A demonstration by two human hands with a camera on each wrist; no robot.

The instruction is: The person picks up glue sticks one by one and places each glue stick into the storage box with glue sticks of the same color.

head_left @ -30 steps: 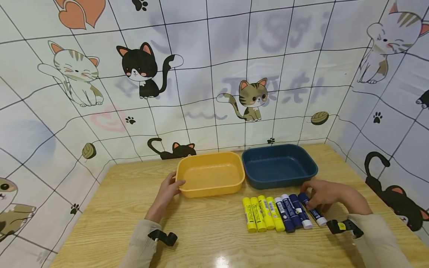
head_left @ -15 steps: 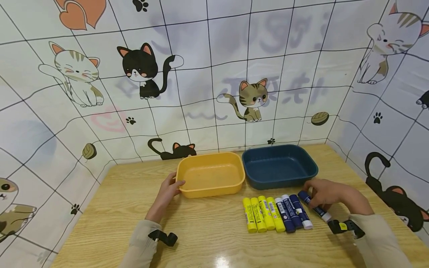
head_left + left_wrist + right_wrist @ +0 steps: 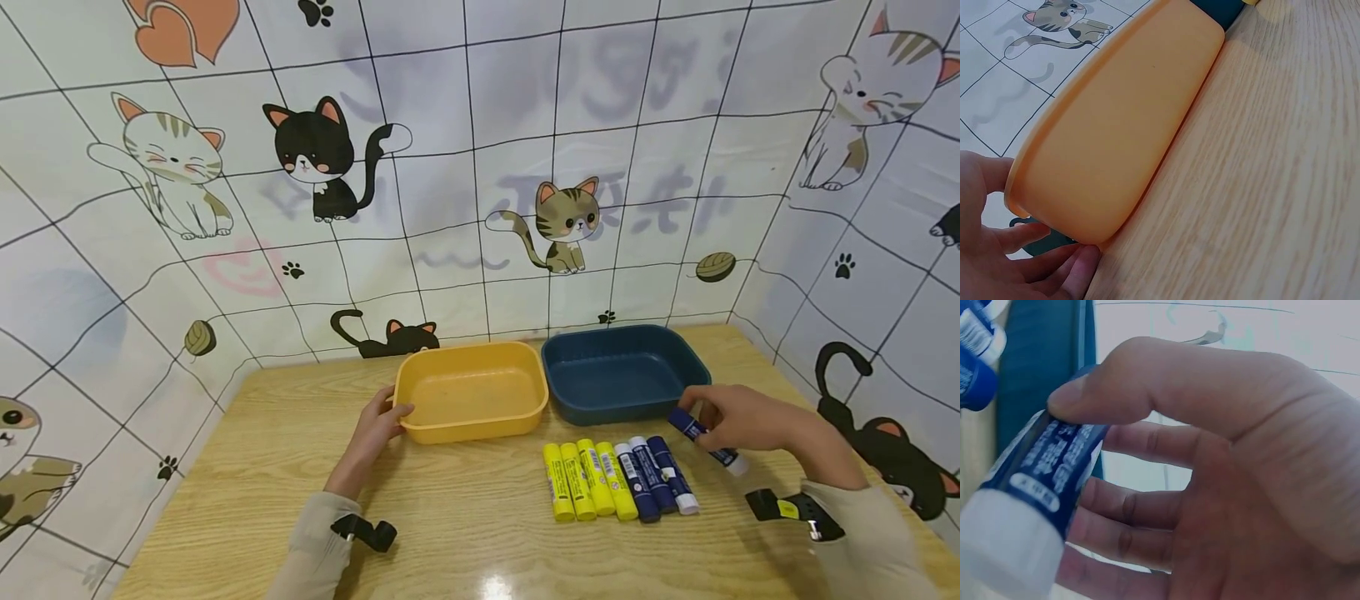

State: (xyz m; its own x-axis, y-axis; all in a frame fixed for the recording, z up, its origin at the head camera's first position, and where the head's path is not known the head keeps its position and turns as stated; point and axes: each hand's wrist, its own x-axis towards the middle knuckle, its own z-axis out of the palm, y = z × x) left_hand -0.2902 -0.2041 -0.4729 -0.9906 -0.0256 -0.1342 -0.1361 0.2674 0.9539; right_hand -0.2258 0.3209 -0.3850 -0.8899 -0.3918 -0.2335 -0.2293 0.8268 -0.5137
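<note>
My right hand point(image 3: 746, 419) pinches a dark blue glue stick point(image 3: 687, 424) between thumb and fingers, just in front of the blue tray's right corner. In the right wrist view the glue stick point(image 3: 1054, 464) has its white end towards the camera. My left hand point(image 3: 377, 425) grips the left end of the yellow tray point(image 3: 474, 428); in the left wrist view the thumb is at the rim of the tray point(image 3: 1104, 125) and other fingers are under its end. Four yellow-and-blue neighbours aside, several yellow glue sticks point(image 3: 594, 475) lie beside three dark blue ones point(image 3: 652, 473).
The blue tray point(image 3: 618, 410) stands right beside the yellow one at the back of the wooden table point(image 3: 450, 533). Behind them rises a white wall covering point(image 3: 442, 192) with a grid and cartoon cats. Both trays hold nothing visible.
My right hand has lifted the rightmost blue glue stick off the row and moved it slightly back and to the right. The left hand and both trays have stayed put.
</note>
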